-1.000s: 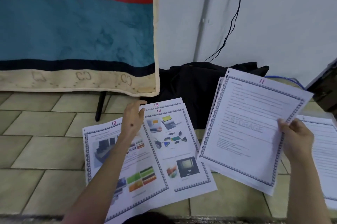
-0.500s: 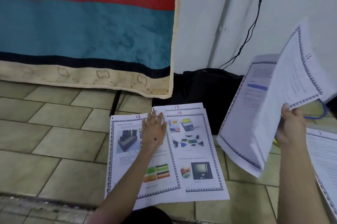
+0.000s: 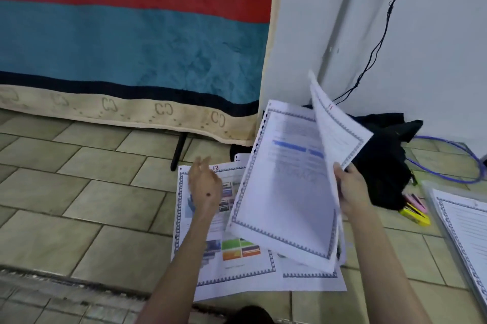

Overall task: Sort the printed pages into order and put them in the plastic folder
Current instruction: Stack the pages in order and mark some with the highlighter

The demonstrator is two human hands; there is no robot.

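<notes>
On tiled floor, page 13 lies flat, bordered, colour pictures; page 14 beside it now mostly hidden. Held sheaf swung leftward since half second ago, now over floor pages. Right hand pinches sheaf at right edge, top sheet curling up. Left hand lifted off page 13, fingers loose, gripping nothing, blurred. Plastic folder with page inside at far right. Yellow highlighter near black cloth.

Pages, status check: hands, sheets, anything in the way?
Right hand grips a sheaf, page 11 peeling up. Left hand open over page 13 on the floor. Black cloth behind, not blocking.
</notes>
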